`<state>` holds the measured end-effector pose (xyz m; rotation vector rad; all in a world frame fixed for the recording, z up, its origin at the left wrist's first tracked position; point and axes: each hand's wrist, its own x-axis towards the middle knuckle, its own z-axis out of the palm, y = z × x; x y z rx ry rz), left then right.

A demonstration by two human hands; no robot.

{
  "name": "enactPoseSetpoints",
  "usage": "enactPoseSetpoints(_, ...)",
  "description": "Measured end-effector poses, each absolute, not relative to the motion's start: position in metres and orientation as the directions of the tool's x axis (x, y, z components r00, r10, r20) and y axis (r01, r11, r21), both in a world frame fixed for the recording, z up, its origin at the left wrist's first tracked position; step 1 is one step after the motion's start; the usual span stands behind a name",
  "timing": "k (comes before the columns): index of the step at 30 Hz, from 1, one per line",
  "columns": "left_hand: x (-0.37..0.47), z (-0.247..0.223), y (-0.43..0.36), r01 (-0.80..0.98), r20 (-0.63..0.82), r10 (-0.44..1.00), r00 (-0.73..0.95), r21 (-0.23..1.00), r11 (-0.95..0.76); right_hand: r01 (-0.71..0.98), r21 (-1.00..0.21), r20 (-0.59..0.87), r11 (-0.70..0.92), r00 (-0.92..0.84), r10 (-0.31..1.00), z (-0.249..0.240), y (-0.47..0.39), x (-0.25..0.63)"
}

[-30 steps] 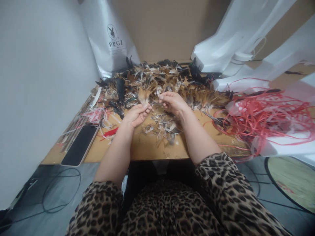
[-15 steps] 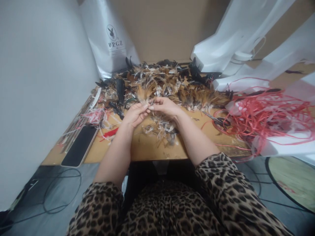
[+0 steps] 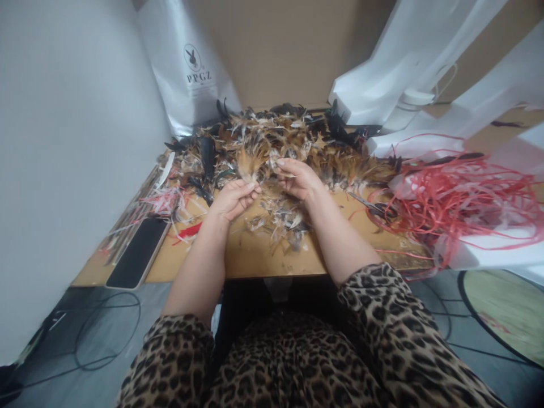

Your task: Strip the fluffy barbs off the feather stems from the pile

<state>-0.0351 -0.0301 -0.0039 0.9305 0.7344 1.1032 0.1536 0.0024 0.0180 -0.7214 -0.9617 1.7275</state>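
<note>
Pinched between the thumb and fingers of my left hand [image 3: 237,198] is a small bunch of golden-brown feathers [image 3: 250,164], its tips fanned upward. My right hand [image 3: 298,179] is apart from it, to the right, with thumb and forefinger closed at the near edge of the feather pile [image 3: 293,136]. Whatever lies between those fingertips is too small to make out against the pile. Loose pale feather scraps [image 3: 278,218] lie on the table between my forearms.
A phone [image 3: 138,252] and a heap of pink-white strips [image 3: 164,201] are on the left, near a red strip [image 3: 190,230]. Scissors [image 3: 378,209] lie beside tangled red ribbon [image 3: 467,198] on the right. A white printed bag [image 3: 191,68] stands behind.
My right hand has moved off my left hand, to the right and slightly away from me. My left hand stays nearly in place with the feather bunch.
</note>
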Motion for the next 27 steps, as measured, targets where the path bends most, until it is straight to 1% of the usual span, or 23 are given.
enactPoseSetpoints(4,-0.036,-0.001,-0.035,-0.310,-0.096,0.930,0.354,0.926,0.214,-0.515,-0.838,-0.067,-0.183,-0.236,0.969,0.018,0.008,0.159)
enactPoseSetpoints(6,-0.034,0.002,-0.038,-0.293,-0.091,0.929,0.359,0.934,0.205,-0.513,-0.840,-0.068,-0.175,-0.221,0.973,0.018,0.008,0.159)
enactPoseSetpoints(13,-0.032,0.002,-0.036,-0.346,-0.016,0.956,0.293,0.930,0.121,-0.461,-0.873,-0.053,-0.157,-0.232,0.971,0.017,0.002,0.147)
enactPoseSetpoints(15,-0.034,-0.001,-0.034,-0.371,-0.016,0.953,0.304,0.919,0.134,-0.442,-0.884,-0.043,-0.152,-0.248,0.968,0.015,0.001,0.142)
enactPoseSetpoints(18,-0.036,-0.003,-0.033,-0.389,-0.035,0.930,0.365,0.902,0.187,-0.428,-0.892,-0.027,-0.148,-0.277,0.961,0.013,0.000,0.138)
enactPoseSetpoints(20,-0.035,-0.002,-0.034,-0.396,-0.051,0.920,0.388,0.893,0.216,-0.423,-0.896,-0.016,-0.133,-0.269,0.963,0.013,0.000,0.137)
enactPoseSetpoints(23,-0.034,0.001,-0.034,-0.422,-0.078,0.932,0.354,0.876,0.233,-0.416,-0.903,-0.011,-0.109,-0.232,0.973,0.013,0.000,0.136)
enactPoseSetpoints(25,-0.035,0.001,-0.033,-0.448,-0.087,0.941,0.327,0.863,0.236,-0.355,-0.932,-0.004,-0.075,-0.197,0.980,0.014,0.000,0.139)
enactPoseSetpoints(26,-0.035,0.000,-0.032,-0.465,-0.083,0.944,0.320,0.854,0.233,-0.279,-0.959,0.011,-0.038,-0.172,0.985,0.014,0.001,0.141)
enactPoseSetpoints(27,-0.036,-0.001,-0.031,-0.484,-0.072,0.945,0.318,0.845,0.227,-0.165,-0.986,0.040,0.015,-0.145,0.989,0.014,0.002,0.144)
